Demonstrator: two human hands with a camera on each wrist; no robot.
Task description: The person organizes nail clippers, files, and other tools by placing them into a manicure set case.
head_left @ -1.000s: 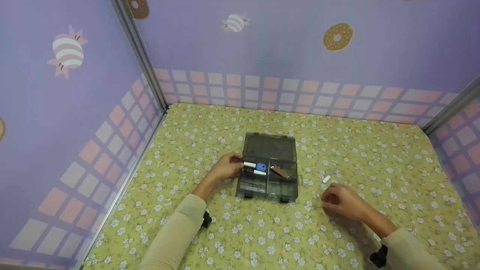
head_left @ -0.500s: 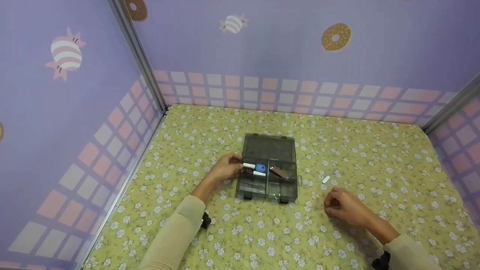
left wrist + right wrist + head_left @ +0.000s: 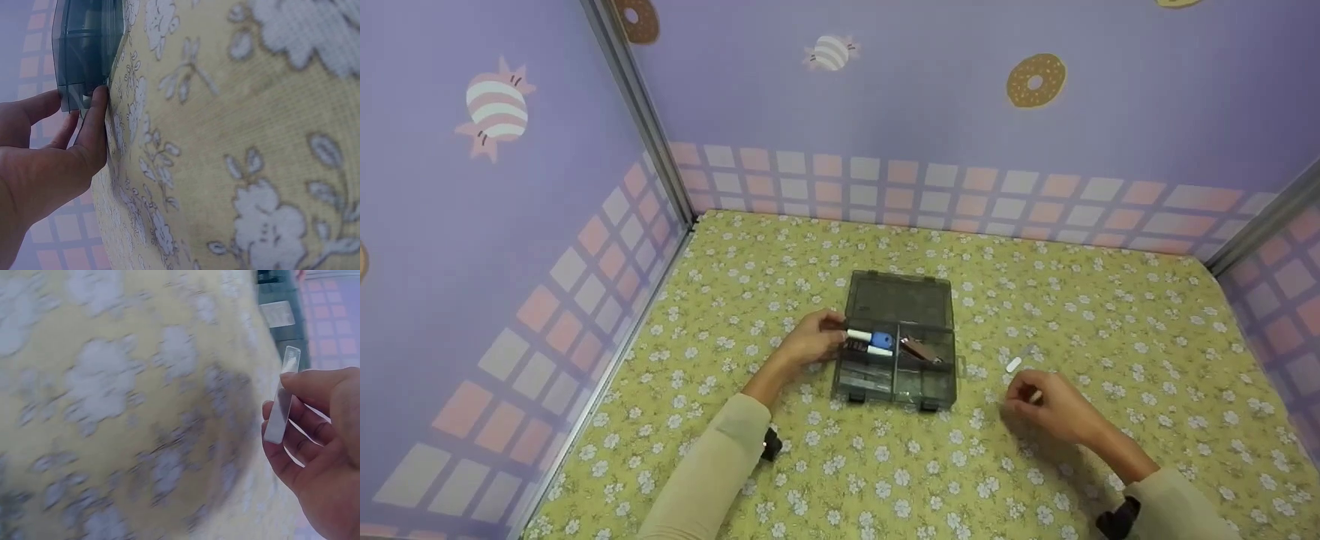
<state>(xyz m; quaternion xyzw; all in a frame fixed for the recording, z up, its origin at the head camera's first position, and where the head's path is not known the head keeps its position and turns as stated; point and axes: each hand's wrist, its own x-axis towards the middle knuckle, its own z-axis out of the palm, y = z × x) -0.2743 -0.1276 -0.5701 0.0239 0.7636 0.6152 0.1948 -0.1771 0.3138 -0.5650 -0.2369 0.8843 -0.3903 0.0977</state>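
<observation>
My left hand [image 3: 814,337] is at the left side of an open smoky clear plastic box [image 3: 900,298]; in the left wrist view its thumb and fingers grip the box's edge [image 3: 72,101]. My right hand [image 3: 1054,405] hovers over the cloth to the right. In the right wrist view, that hand pinches a clear flat strip, seemingly a glass nail file [image 3: 281,399], between thumb and fingers. Inside the box lie a blue bottle [image 3: 882,341] with a white cap, a dark bottle [image 3: 856,346] with a white cap, and a brownish nail clipper [image 3: 922,350].
A small white-handled tool [image 3: 1014,364] with a thin greyish blade lies on the flowered cloth [image 3: 780,270], just beyond the right hand. The box's front left compartment has pale clear pieces [image 3: 866,377]. Patterned walls [image 3: 922,112] stand at the back and sides.
The right hand has shifted very slightly above the cloth. The left hand and the box stay where they were.
</observation>
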